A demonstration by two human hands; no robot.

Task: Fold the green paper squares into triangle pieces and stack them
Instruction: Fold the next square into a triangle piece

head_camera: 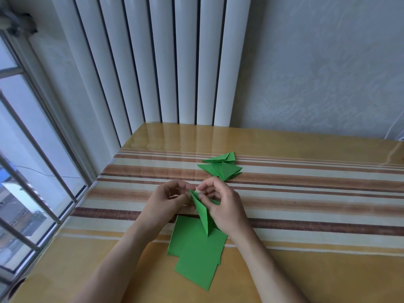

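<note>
A green paper piece (203,213), folded into a long narrow triangle, is held above the table with its point down. My left hand (168,200) pinches its upper corner from the left. My right hand (220,202) grips its upper right part with curled fingers. Below the hands lies a loose pile of flat green paper squares (196,252). Beyond the hands, a heap of folded green triangles (222,167) rests on the striped table (306,193).
A white ribbed radiator (166,62) stands against the wall behind the table. A barred window (28,149) runs along the left edge. A white cable (393,130) hangs at the far right.
</note>
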